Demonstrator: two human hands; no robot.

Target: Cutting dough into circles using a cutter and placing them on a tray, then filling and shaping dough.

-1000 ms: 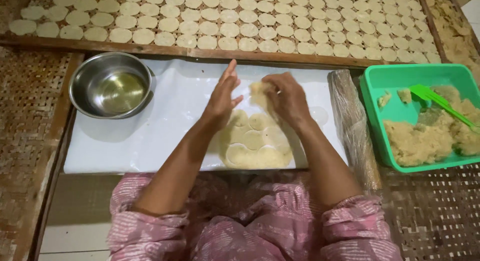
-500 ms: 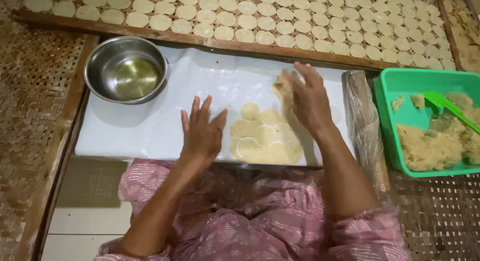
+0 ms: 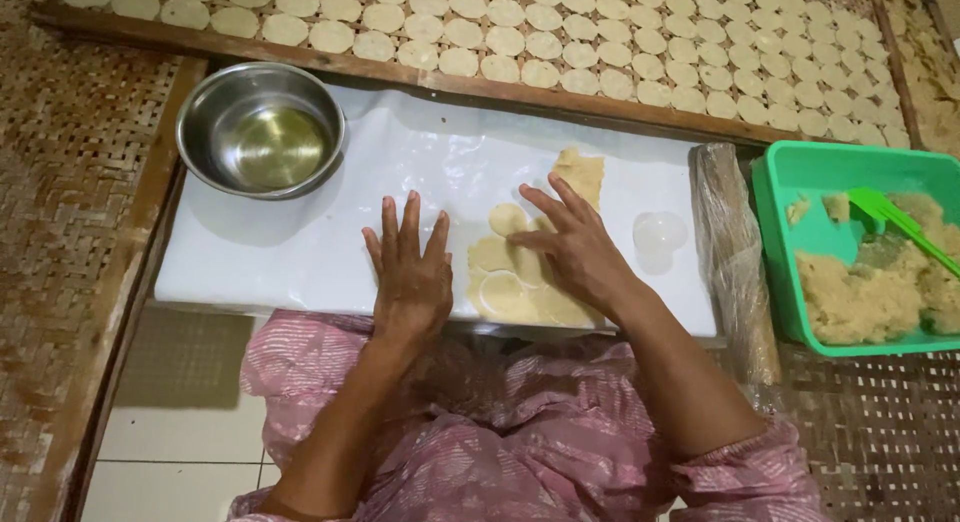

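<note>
Left hand (image 3: 412,272) lay flat, open, empty on white surface (image 3: 290,252); right hand (image 3: 575,247) open, pressed on dough sheet (image 3: 520,282). Rounds cut, not lifted; tray (image 3: 600,42) nearly full.

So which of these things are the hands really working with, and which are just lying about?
In use:
- left hand, flat on the white sheet
- right hand, on the rolled dough with its cut rounds

Lying about:
- steel bowl
- wrapped rolling pin
- green tub of dough with spatula
- rack of finished rounds
</note>
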